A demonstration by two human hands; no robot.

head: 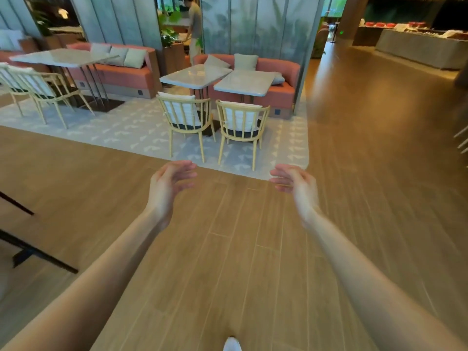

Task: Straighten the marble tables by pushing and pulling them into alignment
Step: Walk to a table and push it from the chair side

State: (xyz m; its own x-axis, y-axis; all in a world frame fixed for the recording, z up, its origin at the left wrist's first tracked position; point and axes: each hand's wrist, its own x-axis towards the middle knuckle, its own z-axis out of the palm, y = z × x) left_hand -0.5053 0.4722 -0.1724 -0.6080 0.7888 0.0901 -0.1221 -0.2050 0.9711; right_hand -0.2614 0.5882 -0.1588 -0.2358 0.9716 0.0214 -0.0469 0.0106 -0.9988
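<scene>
Two white marble tables stand ahead in front of a pink sofa. The left marble table point(195, 76) is turned at an angle, and its corner meets the right marble table point(244, 83). A longer marble table point(63, 57) stands further left. My left hand point(169, 182) and my right hand point(295, 182) are stretched out in front of me over the wooden floor, palms facing each other, fingers relaxed, holding nothing. Both hands are well short of the tables.
Two pale wooden chairs point(187, 117) point(241, 122) stand between me and the two tables, on a patterned grey carpet point(121, 134). More chairs point(38, 89) sit at the left table. A person point(195, 29) stands behind the sofa. Black table legs point(38, 254) are at my left.
</scene>
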